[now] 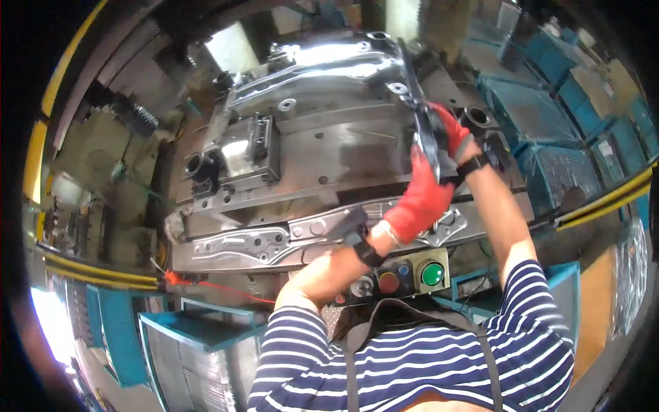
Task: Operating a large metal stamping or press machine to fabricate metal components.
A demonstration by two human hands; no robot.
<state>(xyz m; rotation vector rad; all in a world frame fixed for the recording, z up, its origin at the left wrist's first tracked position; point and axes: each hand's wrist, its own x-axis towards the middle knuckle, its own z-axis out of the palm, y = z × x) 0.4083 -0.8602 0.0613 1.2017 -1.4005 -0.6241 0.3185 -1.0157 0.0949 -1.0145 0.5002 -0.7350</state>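
Both my hands wear red gloves and hold a long, narrow stamped metal part (424, 130) by its near end. It is turned nearly edge-on and reaches away over the right side of a steel die (350, 154). My left hand (420, 199) grips its left side, and my right hand (454, 134) wraps its right side a little farther away. Some fingers are hidden behind the part and blurred. On the front ledge, below my left forearm, another stamped metal part (240, 246) with holes lies lengthwise. The shiny contoured form (309, 77) is at the die's far side.
A control box with a green button (432, 274) and a red button (389, 283) sits close to my body. Blue racks (199, 336) hold stacked metal parts at left; blue mesh bins (528, 110) stand right. Yellow rails (607, 199) flank both sides. An orange cord (220, 285) hangs in front.
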